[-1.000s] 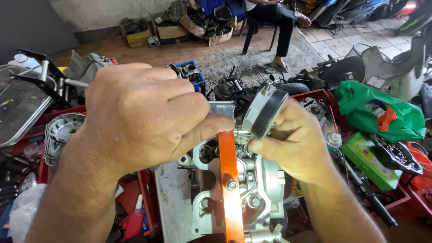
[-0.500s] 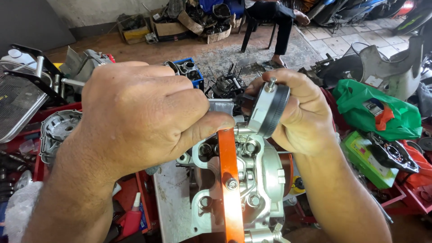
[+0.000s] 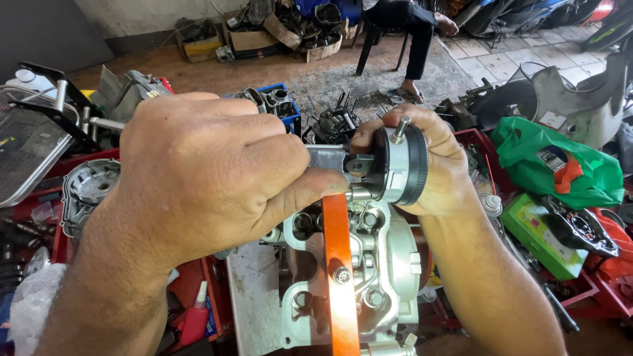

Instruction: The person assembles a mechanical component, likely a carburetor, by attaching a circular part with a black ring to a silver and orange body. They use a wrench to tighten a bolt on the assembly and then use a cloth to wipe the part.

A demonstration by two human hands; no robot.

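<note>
My left hand (image 3: pixel 204 171) is closed around a grey metal bar (image 3: pixel 326 157) that sticks out to the right. My right hand (image 3: pixel 432 165) holds a round black and silver dial gauge (image 3: pixel 399 165) fixed to the end of that bar, thumb and fingers around its rim. Both hands hover above a silver engine case (image 3: pixel 382 264) that is clamped to an upright orange bar (image 3: pixel 341 277). The rest of the grey bar is hidden inside my left fist.
A red tray (image 3: pixel 211 296) with a small red tube lies under my left arm. A round engine cover (image 3: pixel 89 188) sits at left, a green bag (image 3: pixel 560 161) and a green box (image 3: pixel 537 234) at right. A person sits on a chair (image 3: pixel 395 33) at the back.
My right hand has turned the dial gauge from tilted to nearly edge-on and shifted it slightly up. My left hand has stayed closed on the bar.
</note>
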